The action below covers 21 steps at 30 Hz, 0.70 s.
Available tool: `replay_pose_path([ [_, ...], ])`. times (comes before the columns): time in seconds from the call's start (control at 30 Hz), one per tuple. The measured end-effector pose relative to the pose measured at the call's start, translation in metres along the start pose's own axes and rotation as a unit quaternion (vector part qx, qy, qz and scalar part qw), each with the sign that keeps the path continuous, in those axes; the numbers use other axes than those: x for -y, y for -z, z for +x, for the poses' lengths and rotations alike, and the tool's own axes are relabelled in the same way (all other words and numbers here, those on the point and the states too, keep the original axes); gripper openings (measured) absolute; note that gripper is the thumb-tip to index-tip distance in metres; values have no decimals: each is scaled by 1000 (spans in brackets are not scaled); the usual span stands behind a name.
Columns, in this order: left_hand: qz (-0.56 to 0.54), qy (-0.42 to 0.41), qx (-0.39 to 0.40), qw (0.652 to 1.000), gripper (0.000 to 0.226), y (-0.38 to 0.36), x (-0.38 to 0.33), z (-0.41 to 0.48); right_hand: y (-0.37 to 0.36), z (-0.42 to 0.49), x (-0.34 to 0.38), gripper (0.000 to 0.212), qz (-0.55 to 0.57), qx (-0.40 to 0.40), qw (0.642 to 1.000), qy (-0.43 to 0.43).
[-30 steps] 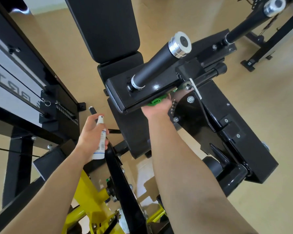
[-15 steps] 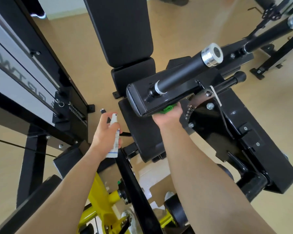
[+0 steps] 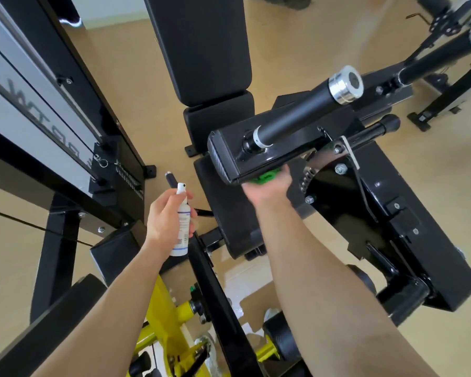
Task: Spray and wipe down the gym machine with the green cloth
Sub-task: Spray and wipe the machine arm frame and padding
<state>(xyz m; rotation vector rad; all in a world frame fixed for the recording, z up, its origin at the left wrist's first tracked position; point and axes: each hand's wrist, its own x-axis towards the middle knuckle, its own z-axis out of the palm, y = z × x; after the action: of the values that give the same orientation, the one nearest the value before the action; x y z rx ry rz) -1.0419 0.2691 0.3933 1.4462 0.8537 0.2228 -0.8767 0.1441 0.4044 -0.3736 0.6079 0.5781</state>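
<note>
1. A white spray bottle (image 3: 182,225) is gripped upright by the left hand (image 3: 163,221), beside the seat pad's (image 3: 219,194) left edge.
2. The green cloth (image 3: 264,177) is held bunched by the right hand (image 3: 268,191) against the underside of the black machine arm (image 3: 272,152), fingers largely hidden.

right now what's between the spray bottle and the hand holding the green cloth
In the head view, the black seat pad lies between spray bottle and right hand.

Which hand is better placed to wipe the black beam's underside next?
Right. The right hand holds the green cloth against the lower edge of the black beam; the left hand grips the spray bottle, apart from it.
</note>
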Motion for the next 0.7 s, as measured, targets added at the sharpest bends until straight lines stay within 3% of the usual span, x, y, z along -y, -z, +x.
replay_pose_path([
  [0.13,-56,27,-33,997,35,-2,-7,-7,2,-19,-42,48,11,40,995,-91],
  [0.33,-21,7,-51,998,31,6,-16,-8,-2,12,23,47,-10,27,999,24],
  [0.5,18,26,-49,998,30,0,-6,-21,14,-20,0,45,38,20,997,61],
  [0.7,-9,6,-96,995,34,0,-14,-28,13,-68,-63,55,-78,-17,994,-75],
])
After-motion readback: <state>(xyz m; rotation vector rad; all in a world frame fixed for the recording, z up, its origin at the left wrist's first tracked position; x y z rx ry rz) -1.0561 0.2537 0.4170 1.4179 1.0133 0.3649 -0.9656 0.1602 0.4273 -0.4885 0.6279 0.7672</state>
